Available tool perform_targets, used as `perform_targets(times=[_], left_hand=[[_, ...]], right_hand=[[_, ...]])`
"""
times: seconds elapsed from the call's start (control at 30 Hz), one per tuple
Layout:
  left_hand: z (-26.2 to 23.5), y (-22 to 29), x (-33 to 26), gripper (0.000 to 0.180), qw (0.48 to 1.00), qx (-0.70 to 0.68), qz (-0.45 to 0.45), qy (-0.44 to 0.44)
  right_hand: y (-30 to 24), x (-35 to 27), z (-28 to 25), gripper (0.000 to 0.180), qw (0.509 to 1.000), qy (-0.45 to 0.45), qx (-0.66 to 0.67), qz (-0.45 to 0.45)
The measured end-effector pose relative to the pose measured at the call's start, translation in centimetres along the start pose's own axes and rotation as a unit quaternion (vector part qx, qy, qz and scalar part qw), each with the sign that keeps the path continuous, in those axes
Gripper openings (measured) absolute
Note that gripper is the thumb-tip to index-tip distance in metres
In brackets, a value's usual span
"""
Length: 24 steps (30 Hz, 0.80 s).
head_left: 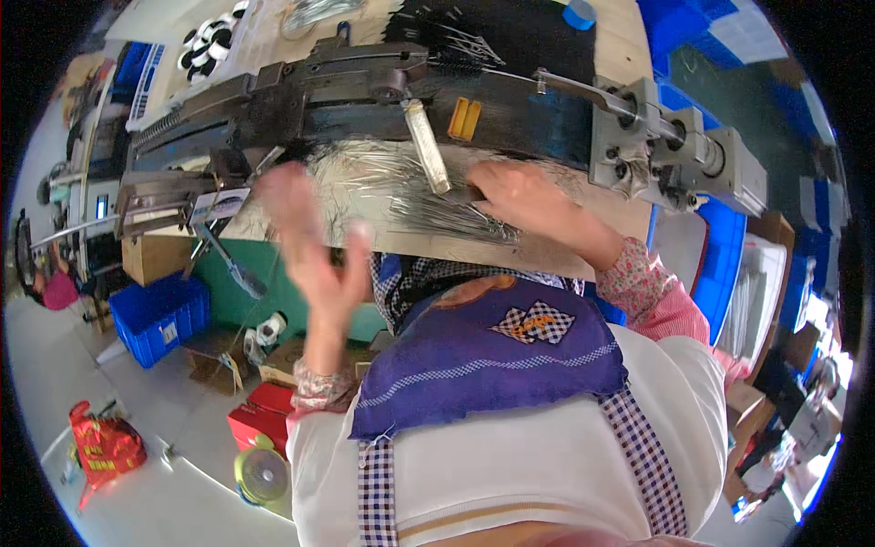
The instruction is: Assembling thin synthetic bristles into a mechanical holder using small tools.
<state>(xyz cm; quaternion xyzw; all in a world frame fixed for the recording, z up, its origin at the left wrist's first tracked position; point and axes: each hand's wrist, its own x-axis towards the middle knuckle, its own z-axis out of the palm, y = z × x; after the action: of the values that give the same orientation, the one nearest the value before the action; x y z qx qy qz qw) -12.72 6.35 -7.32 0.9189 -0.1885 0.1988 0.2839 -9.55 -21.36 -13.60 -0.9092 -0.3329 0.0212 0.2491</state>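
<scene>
My left hand (314,255) is raised off the front left edge of the bench, smeared by motion. Its thumb stands apart from the fingers, and nothing shows in it. Over the right side of a heap of thin metal wires (437,214), my right hand (524,196) has its fingers curled together; whatever they pinch is hidden. Just left of that hand lies a narrow, pale metal bar (426,150), slanting from the machine toward the wires. A long dark metal bench machine (337,91) stretches behind both hands, with a grey cylindrical head (674,137) at its right end.
A small yellow block (464,118) sits behind my right hand. Farther back, metal pins (469,41) lie on a black mat (547,55) beside a blue cap (579,14). Black-and-white round parts (210,46) fill a tray at far left. A blue crate (159,314) stands on the floor.
</scene>
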Motion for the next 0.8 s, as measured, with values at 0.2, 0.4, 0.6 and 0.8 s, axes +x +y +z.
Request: perform_targets(times=[0.2,0.4,0.6,0.8], left_hand=[[-11.6,-19.0,-11.7,0.090,0.784,0.345,-0.513,0.056],[-8.4,-15.4,-9.5,0.080,0.795,0.287,-0.530,0.070],[-1.6,0.6,0.8,0.057,0.986,-0.154,-0.065,0.026],[0.9,8.1,5.1,0.026,0.814,-0.489,-0.148,-0.277]], right_hand=[[-1.0,-2.1,-3.8,0.023,0.988,0.125,0.080,0.046],[-1.1,-6.2,-8.8,0.017,0.883,0.358,0.215,0.213],[-3.8,-3.3,-12.7,0.018,0.862,0.344,0.323,0.186],[-7.9,2.2,-13.5,0.022,0.913,0.204,0.339,0.100]])
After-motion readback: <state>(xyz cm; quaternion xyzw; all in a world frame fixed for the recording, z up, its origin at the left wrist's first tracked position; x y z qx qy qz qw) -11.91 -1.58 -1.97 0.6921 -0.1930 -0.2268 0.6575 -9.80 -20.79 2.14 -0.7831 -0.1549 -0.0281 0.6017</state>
